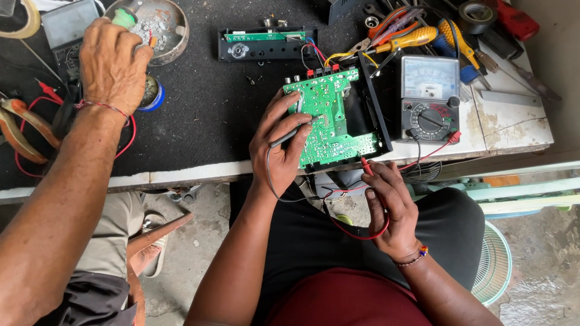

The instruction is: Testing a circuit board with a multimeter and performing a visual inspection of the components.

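A green circuit board (331, 115) lies tilted in a black casing (374, 111) at the bench's front edge. My left hand (279, 148) holds a black test probe (289, 136) against the board's left side. My right hand (389, 208) pinches a red test probe (366, 165) whose tip touches the board's lower right edge. Red and black leads run from the probes to an analog multimeter (429, 96) just right of the casing.
A co-worker's hand (112, 63) at the upper left grips a green-handled tool over a metal dish (162, 27). A black front panel (266, 45) lies behind the board. Screwdrivers (417, 37), pliers and a tape roll (476, 13) crowd the top right. A fan (492, 265) stands on the floor.
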